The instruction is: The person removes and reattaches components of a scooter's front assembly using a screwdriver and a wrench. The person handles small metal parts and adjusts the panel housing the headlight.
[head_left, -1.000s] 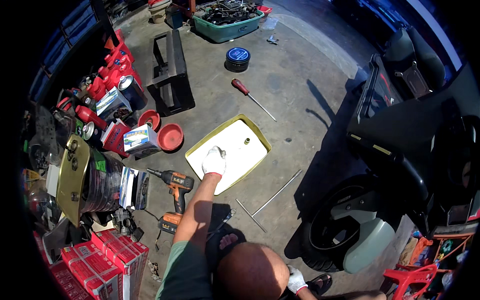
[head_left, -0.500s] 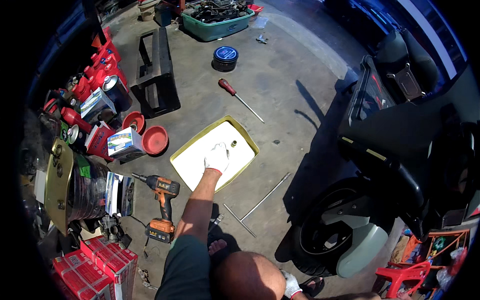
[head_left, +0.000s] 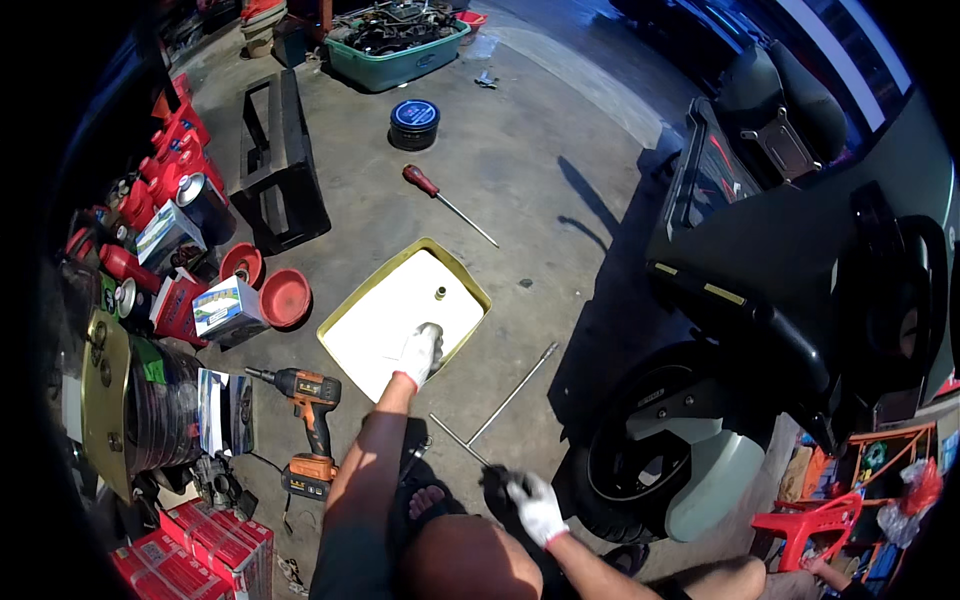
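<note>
My left hand (head_left: 420, 354), in a white glove with a red cuff, is over the near right part of a yellow-rimmed tray (head_left: 337, 312) with a glaring white bottom. Its fingers are curled closed, and what they hold, if anything, is hidden. A small metal piece like a socket (head_left: 440, 293) stands in the tray beyond it. My right hand (head_left: 541, 510), gloved the same way, hovers over the floor by my knee with fingers reaching left, holding nothing that I can see. Close to its fingertips lies a T-handle wrench (head_left: 510, 397) on the concrete.
An orange-black cordless impact driver (head_left: 308, 400) and boxes lie left of my arm. A red-handled screwdriver (head_left: 422, 180) and a black round tub (head_left: 414, 125) lie beyond the tray. A scooter's wheel (head_left: 640, 455) stands close on the right. A black metal stand (head_left: 280, 165) is at far left.
My left hand has drawn back toward me from beside the socket-like piece, and its fingers have curled. My right hand has risen from beside my knee toward the T-handle wrench. The view has shifted.
</note>
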`<state>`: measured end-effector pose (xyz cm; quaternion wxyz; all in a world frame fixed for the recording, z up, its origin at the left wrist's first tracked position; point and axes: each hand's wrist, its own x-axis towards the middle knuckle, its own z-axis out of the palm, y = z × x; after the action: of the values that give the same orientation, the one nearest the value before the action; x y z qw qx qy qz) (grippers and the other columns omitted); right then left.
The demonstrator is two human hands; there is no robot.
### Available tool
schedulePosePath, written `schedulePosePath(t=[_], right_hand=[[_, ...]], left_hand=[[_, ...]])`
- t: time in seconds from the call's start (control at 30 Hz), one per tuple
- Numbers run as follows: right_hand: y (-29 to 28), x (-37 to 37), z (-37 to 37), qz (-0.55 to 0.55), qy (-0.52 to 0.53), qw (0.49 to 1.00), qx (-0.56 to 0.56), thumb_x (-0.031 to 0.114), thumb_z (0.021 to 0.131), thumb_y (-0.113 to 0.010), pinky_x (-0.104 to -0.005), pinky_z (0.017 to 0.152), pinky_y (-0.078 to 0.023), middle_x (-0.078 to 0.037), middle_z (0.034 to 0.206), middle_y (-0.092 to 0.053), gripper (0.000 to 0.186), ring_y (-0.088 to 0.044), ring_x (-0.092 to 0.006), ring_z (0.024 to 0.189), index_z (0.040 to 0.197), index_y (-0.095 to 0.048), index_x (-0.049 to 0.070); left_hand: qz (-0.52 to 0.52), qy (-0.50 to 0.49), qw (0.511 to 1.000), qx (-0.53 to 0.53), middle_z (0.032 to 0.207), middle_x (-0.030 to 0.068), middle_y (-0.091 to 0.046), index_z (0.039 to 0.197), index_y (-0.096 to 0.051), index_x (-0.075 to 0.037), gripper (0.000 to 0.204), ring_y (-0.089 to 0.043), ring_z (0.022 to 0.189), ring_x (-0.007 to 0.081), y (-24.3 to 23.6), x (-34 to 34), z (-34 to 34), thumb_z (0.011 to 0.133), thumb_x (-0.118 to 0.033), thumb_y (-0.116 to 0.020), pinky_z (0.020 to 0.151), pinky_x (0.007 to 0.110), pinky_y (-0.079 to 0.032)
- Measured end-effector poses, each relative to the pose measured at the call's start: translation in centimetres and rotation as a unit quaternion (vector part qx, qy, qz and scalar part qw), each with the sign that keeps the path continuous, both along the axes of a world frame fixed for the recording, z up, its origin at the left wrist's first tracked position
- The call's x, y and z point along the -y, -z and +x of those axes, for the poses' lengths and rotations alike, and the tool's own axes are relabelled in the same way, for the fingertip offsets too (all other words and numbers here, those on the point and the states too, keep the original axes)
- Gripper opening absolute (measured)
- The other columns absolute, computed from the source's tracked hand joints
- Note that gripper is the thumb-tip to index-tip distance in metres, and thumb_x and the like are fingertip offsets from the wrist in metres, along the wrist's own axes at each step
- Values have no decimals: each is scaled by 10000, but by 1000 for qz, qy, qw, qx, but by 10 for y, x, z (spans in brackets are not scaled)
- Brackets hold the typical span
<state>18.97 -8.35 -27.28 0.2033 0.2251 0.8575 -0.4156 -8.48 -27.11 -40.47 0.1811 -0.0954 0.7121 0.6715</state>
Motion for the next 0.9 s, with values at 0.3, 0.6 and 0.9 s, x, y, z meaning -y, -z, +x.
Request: schedulePosePath(t=[0.3, 0.6, 0.9], right_hand=[[81, -51, -303, -18, 119, 964, -237, 254, 890, -582, -425, 859, -474, -234, 981, -661, 303, -620, -361, 977, 1057, -630, 5], [114, -25, -459, 383, -173, 903, -91, 278, 863, -581, -433, 913, -500, -228, 1141, -568, 334, -595, -385, 1070, 1120, -583, 64], [87, -11, -457, 347, -258, 902, 7, 326, 832, -582, -415, 867, -510, -232, 1020, -670, 351, -643, -370, 987, 1015, -663, 38]], left_hand=[[400, 26, 895, 195, 765, 87, -571, 877, -541, -67, 171, -538, 589, 165, -67, 2, 85, 839, -230, -507, 474, 273, -396], [416, 93, 854, 297, 762, 25, -570, 998, -611, -17, 212, -483, 594, 64, -66, -7, 114, 960, -182, -484, 483, 178, -346], [445, 94, 838, 300, 802, -5, -563, 1013, -599, -63, 190, -469, 621, 38, -62, -18, 122, 992, -218, -491, 504, 157, -335]])
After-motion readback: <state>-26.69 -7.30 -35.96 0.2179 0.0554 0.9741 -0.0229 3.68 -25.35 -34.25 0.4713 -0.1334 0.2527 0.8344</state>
